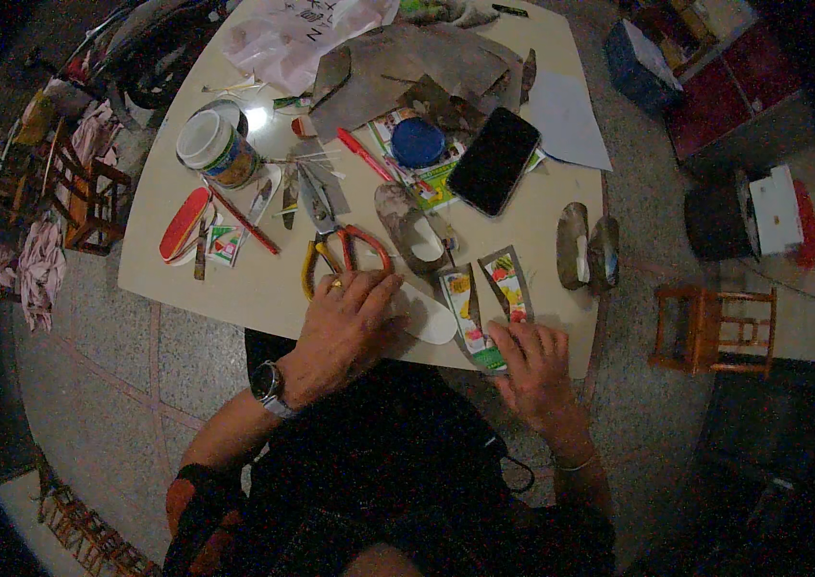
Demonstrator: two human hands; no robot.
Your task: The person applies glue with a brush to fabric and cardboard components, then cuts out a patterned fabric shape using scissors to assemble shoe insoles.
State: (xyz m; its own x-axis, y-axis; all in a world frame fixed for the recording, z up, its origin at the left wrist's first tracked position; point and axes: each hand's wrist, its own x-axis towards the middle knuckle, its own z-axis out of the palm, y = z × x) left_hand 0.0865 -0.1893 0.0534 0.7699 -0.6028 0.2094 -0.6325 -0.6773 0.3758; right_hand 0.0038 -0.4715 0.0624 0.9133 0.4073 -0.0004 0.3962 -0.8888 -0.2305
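Head view. Hands well apart. Left hand (pixel 345 322) lies over a white sole (pixel 434 322) beside scissors (pixel 324 220); grip hidden. Right hand's (pixel 534 373) fingers rest on patterned strips (pixel 468 313), pinch unclear. Strips look cut; strips and sole apparently unattached. Shoe pair (pixel 573 247), seemingly assembled, sits at the surface's (pixel 534 226) right.

Phone: black, dark screen (pixel 494 161); we see it lying inside the right edge of the table (pixel 542 221).
Tub: white-topped, patterned side (pixel 230 159), near the left edge.
Bag: crumpled, pale pink plastic (pixel 302 38), at the far left corner.
Chairs: we count a wooden one (pixel 684 327) off the right edge, another (pixel 100 183) off the left.
Cloth: pink, hanging (pixel 42 260), beyond the left edge.
Cabinet: dark red (pixel 739 91), past the far right corner; blue box (pixel 640 65) beside it.
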